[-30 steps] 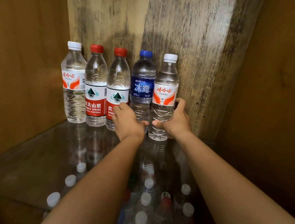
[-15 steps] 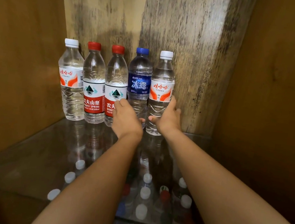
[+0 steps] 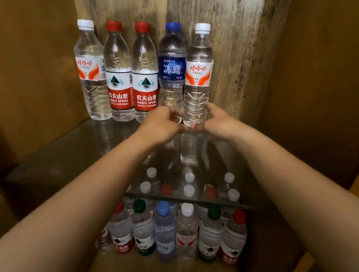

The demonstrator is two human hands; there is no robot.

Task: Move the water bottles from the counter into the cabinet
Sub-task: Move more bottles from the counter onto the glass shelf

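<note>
While five clear plastic water bottles are lined upright at the back of the glass cabinet shelf, the right hand is curled loosely beside the white-capped bottle with an orange label, and the left hand is held with fingers bent below the blue-capped, blue-labelled bottle; firm grip cannot be told.

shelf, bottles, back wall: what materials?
Shelf: looks like clear glass, glossy; bottles below show through it.
Bottles: clear thin plastic, ribbed, printed labels.
Back wall: probably bare wood or board, matte, streaky worn grain.
</note>
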